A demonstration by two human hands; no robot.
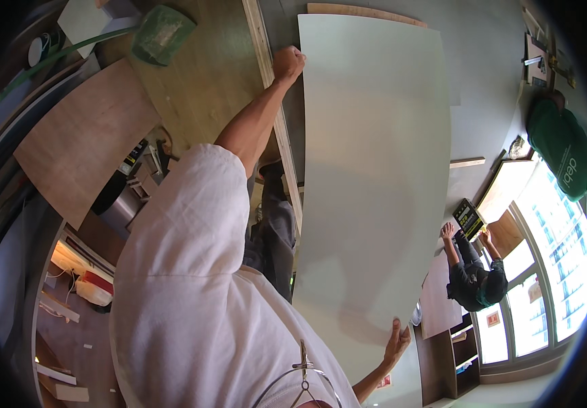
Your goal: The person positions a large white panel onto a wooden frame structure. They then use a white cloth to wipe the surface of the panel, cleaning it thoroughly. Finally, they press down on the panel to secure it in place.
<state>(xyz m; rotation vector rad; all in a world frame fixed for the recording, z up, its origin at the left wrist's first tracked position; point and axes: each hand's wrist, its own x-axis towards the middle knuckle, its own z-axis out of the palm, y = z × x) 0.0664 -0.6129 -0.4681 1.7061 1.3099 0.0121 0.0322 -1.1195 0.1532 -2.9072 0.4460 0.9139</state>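
Observation:
A long, pale grey-white panel (pixel 375 170) stretches away from me, its surface faintly reflective. At its far left edge my left hand (pixel 289 64) is closed, fingers curled round the edge; the fingertips are hidden. My right hand (pixel 395 343) grips the near right edge, with the thumb over the face and the fingers along the side. Just left of the panel runs a light wooden strip (pixel 261 47). A wooden board end (pixel 368 13) shows beyond the panel's far end.
Another person (pixel 477 282) in dark clothes crouches to the right near a dark box (pixel 469 219) and a bright window. A thin brown board (pixel 89 139) leans at left, below a green dustpan (pixel 163 35). A dark green bag (pixel 562 146) is at far right.

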